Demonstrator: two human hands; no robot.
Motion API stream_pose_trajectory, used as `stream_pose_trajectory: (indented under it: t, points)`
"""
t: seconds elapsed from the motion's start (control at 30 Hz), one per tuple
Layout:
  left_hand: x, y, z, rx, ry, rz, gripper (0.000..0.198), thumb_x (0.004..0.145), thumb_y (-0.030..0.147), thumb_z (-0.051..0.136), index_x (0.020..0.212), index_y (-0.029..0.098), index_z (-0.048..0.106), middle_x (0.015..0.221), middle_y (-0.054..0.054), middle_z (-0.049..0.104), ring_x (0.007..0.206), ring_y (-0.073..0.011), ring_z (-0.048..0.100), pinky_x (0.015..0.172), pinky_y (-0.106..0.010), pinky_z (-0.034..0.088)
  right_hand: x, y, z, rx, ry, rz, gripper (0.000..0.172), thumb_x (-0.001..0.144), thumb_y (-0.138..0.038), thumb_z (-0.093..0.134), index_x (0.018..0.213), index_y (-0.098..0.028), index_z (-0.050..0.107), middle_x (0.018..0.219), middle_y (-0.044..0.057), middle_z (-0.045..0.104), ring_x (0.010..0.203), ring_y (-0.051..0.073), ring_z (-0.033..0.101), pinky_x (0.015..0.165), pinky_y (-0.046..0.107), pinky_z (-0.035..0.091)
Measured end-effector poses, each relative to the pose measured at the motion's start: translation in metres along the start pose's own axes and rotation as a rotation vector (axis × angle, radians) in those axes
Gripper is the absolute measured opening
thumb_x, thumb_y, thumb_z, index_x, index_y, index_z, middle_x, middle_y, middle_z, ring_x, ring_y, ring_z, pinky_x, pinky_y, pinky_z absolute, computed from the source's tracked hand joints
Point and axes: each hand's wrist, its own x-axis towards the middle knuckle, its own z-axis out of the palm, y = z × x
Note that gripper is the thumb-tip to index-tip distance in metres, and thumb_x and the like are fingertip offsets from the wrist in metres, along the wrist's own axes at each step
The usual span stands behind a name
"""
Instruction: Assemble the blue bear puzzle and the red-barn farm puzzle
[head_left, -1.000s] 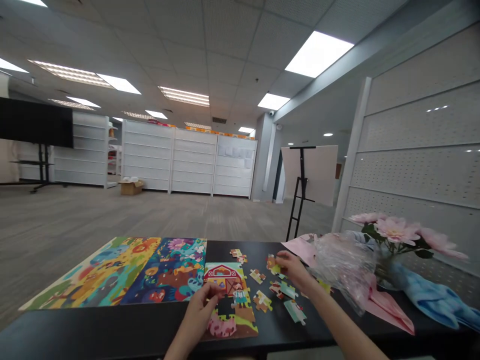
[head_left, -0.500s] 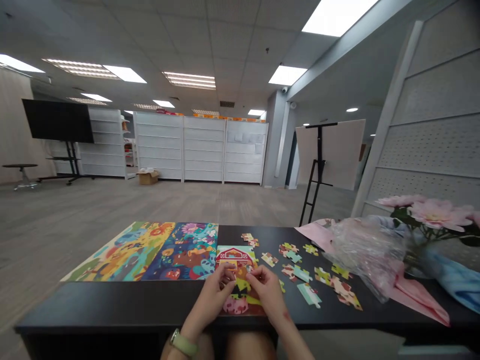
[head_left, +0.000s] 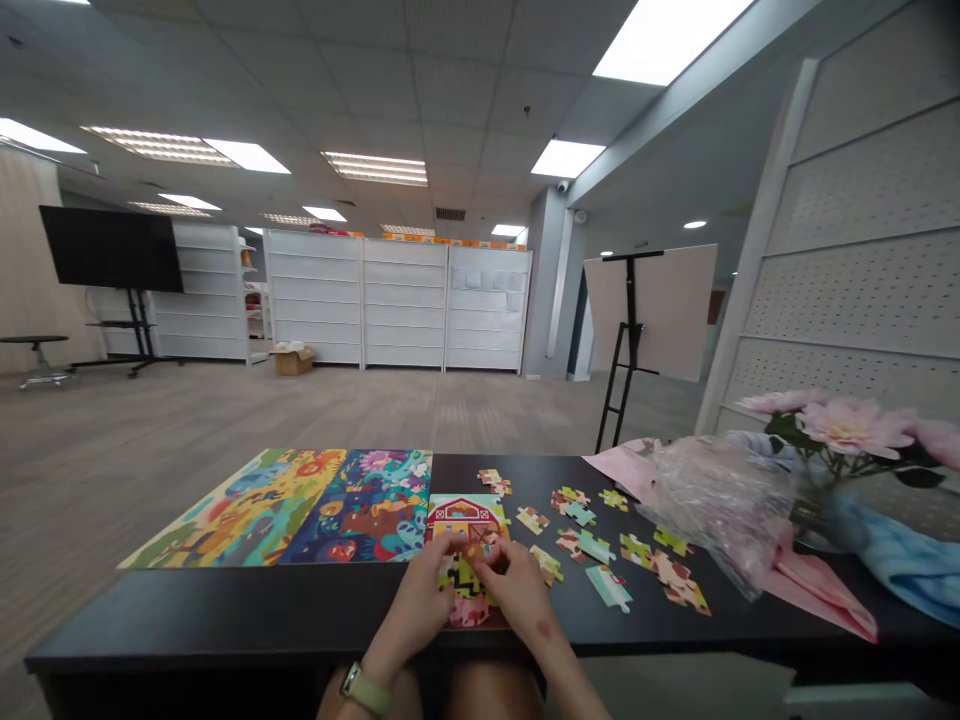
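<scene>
A part-built farm puzzle [head_left: 466,520] with a red barn lies on the black table [head_left: 225,610] in front of me. Both hands rest on its near half. My left hand [head_left: 420,600], with a pale green watch on the wrist, has its fingers curled down on the puzzle. My right hand [head_left: 517,595] meets it from the right, fingertips pinched on a small puzzle piece [head_left: 474,553] pressed against the picture. Loose puzzle pieces [head_left: 600,550] lie scattered to the right of the hands.
Two finished colourful puzzles [head_left: 300,505] lie side by side at the left. At the right are a crumpled clear plastic bag [head_left: 712,495], pink paper [head_left: 810,590], pink flowers [head_left: 847,425] and blue cloth [head_left: 907,565]. An easel [head_left: 630,340] stands behind the table.
A second ago my right hand was out among the loose pieces at the right. It has since come back to the farm puzzle beside my left hand. The camera view shifted slightly.
</scene>
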Motion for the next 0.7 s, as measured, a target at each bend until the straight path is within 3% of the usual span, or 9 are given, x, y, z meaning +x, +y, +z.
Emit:
stream_pose_trajectory:
  t: [0.23,0.37,0.47,0.57,0.7]
  points:
    - [0.001,0.014,-0.002,0.090,-0.050,0.015,0.065,0.056,0.000,0.046,0.114,0.023,0.065,0.117,-0.007,0.068,0.113,-0.0262,0.060,0.101,-0.039,0.043,-0.001,-0.005,0.002,-0.150,-0.028,-0.012,0.011,0.070,-0.026,0.067,0.064,-0.023,0.059,0.069,0.001,0.067,0.079,0.025,0.059,0.070,0.031,0.039]
    - [0.002,0.018,0.000,0.213,-0.068,0.021,0.060,0.058,0.004,0.051,0.112,0.025,0.070,0.129,-0.008,0.063,0.123,-0.0307,0.054,0.107,-0.045,0.037,-0.002,-0.005,0.003,-0.163,-0.013,-0.036,0.007,0.068,-0.023,0.067,0.069,-0.023,0.061,0.078,0.002,0.069,0.086,0.026,0.059,0.075,0.032,0.041]
    - [0.003,0.022,0.001,0.280,-0.098,0.017,0.055,0.061,0.007,0.052,0.109,0.025,0.071,0.124,-0.008,0.066,0.120,-0.0310,0.056,0.103,-0.046,0.040,-0.003,-0.003,0.003,-0.136,0.009,-0.053,0.006,0.068,-0.023,0.067,0.072,-0.023,0.062,0.085,0.003,0.070,0.090,0.027,0.059,0.079,0.034,0.041]
    - [0.003,0.026,0.001,0.309,-0.118,0.019,0.047,0.063,0.007,0.050,0.100,0.025,0.072,0.116,-0.006,0.070,0.115,-0.0291,0.058,0.100,-0.044,0.042,-0.003,0.001,0.000,0.020,0.049,-0.046,0.008,0.077,-0.031,0.060,0.076,-0.023,0.063,0.086,0.004,0.070,0.089,0.026,0.060,0.081,0.034,0.042]
    - [0.001,0.025,0.001,0.313,-0.104,0.003,0.044,0.065,0.008,0.049,0.098,0.025,0.071,0.124,-0.006,0.066,0.122,-0.0280,0.054,0.107,-0.046,0.039,-0.001,0.009,-0.007,0.429,0.164,0.057,0.022,0.085,-0.041,0.050,0.082,-0.023,0.062,0.084,0.002,0.069,0.082,0.023,0.061,0.077,0.030,0.045]
